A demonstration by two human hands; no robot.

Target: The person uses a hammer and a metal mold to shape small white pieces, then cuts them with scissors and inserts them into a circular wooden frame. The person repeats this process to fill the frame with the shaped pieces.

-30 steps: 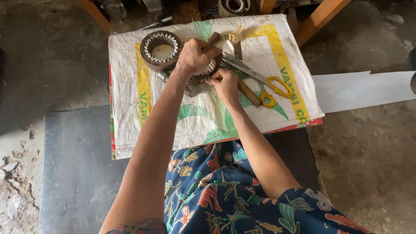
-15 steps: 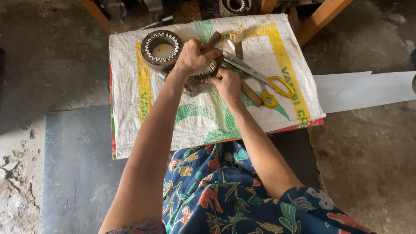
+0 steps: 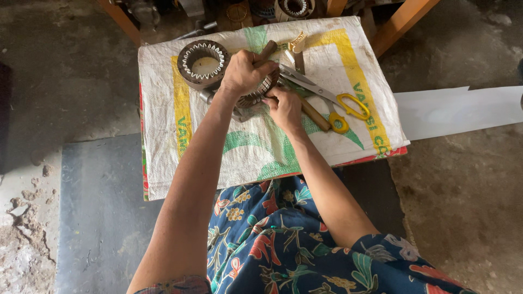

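Note:
My left hand (image 3: 243, 71) grips a wooden tool handle (image 3: 267, 51) above a round slotted metal ring (image 3: 261, 92), most of which the hands hide. My right hand (image 3: 283, 106) presses against the ring's near side and holds it. Both rest on a low table covered with a white woven sack (image 3: 245, 152) printed in yellow and green. A second slotted metal ring (image 3: 203, 63) lies flat just left of my left hand. Scissors with yellow handles (image 3: 335, 100) and a wooden-handled tool (image 3: 316, 115) lie to the right of my right hand.
A white sheet (image 3: 457, 111) lies on the ground to the right. A grey slab (image 3: 103, 218) lies at the lower left. Wooden legs (image 3: 400, 24) and metal parts (image 3: 291, 8) stand behind the table. My lap wears flowered blue cloth (image 3: 289, 239).
Both hands stay on the ring, with only a slight shift of the left hand's grip.

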